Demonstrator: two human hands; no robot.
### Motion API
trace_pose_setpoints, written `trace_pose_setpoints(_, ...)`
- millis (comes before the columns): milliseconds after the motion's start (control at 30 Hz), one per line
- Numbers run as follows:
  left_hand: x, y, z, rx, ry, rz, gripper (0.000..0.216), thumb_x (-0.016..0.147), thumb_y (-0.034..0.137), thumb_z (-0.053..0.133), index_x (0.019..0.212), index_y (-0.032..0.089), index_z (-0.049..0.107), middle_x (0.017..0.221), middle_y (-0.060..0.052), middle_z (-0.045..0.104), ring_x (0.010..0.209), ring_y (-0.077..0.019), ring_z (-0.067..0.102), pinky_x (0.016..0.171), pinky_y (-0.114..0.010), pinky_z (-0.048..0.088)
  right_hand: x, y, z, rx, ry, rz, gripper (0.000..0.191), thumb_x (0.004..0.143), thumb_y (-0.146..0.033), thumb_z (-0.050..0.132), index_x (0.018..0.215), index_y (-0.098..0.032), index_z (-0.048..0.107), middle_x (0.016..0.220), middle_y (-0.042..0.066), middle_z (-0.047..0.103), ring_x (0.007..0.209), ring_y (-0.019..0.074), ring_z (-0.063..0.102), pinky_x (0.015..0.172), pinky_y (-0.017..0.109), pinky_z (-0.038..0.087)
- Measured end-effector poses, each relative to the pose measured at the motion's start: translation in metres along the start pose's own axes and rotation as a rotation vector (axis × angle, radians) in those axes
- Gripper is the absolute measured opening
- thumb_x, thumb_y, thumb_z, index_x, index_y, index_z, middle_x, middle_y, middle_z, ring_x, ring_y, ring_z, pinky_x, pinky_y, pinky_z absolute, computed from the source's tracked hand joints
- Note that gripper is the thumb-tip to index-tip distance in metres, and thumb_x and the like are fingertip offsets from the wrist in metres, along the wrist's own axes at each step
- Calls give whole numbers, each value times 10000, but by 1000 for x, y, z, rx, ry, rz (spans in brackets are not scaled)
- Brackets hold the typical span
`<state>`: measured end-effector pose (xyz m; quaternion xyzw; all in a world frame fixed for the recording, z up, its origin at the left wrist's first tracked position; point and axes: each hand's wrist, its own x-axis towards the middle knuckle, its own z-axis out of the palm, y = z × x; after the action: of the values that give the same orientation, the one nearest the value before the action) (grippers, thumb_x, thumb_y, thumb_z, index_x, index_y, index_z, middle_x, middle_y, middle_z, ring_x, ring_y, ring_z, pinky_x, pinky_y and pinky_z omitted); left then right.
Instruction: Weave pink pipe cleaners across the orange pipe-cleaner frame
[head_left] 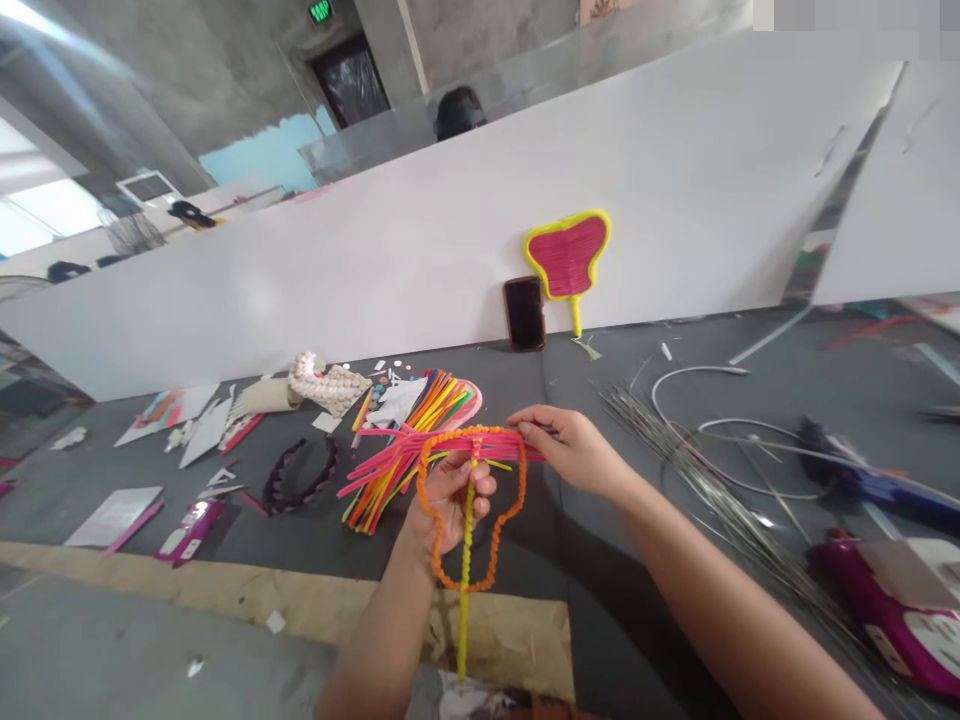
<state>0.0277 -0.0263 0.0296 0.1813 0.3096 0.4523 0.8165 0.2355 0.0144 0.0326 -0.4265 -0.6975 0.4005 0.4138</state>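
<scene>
My left hand [450, 500] is closed round the yellow stem of an orange pipe-cleaner frame [495, 560] shaped like a fan outline. Pink pipe cleaners [420, 445] lie across the top of the frame. My right hand [574, 445] pinches the right ends of those pink strands. Behind the hands lies a pile of loose coloured pipe cleaners [435, 400] on the grey table [570, 370]. A finished pink fan with a yellow rim [568, 255] leans upright against the white partition.
A dark phone [524, 312] leans on the partition [675, 180]. Thin metal wires [697, 470] and white wire loops lie at right, with a glue gun [855, 470] and a magenta tool [892, 600]. A braided headband [300, 478], paper scraps and cards lie at left.
</scene>
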Motion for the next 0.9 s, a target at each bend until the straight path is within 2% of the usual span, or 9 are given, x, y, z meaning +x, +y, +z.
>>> trace_pose_setpoints(167,-1,0,-2,10,-20,-4,237,684,153,794,842,197,622,694,43,468,621,-54,541,481,-106,497,1,2,-7,56,-45,111,298,871,-361,512,998,-180,712,918,45,739,787,175,659,689,271,495)
trace_pose_setpoints(367,-2,-3,-2,4,-22,23,206,717,139,750,847,178,595,709,34,463,646,-53,532,502,-103,502,3,3,-12,46,-79,128,270,855,-355,541,980,-189,713,927,42,743,828,185,670,734,285,505)
trace_pose_setpoints(533,-1,-5,0,-27,-17,-5,260,673,133,793,844,179,603,691,41,468,621,-48,524,482,-94,490,0,4,-12,-72,-35,52,273,893,-328,499,1029,-223,711,1063,61,723,966,206,659,854,335,494)
trace_pose_setpoints(600,0,-6,1,-30,-11,-13,279,666,126,792,860,182,600,686,43,462,619,-48,522,474,-91,486,-1,1,-10,-70,-62,6,285,900,-338,500,1065,-227,704,1103,61,714,1003,206,650,868,329,490)
trace_pose_setpoints(733,2,-10,1,-23,3,-11,296,687,137,774,916,186,592,694,40,471,631,-53,537,474,-90,488,-1,-7,-4,17,-175,0,268,897,-317,507,1040,-203,703,1008,39,737,887,175,663,781,275,492)
trace_pose_setpoints(900,3,-12,2,26,14,-2,300,672,161,803,901,187,610,692,41,542,651,-70,599,511,-125,525,0,-9,-1,39,-183,78,245,884,-301,509,951,-182,712,875,20,733,782,153,640,712,248,469)
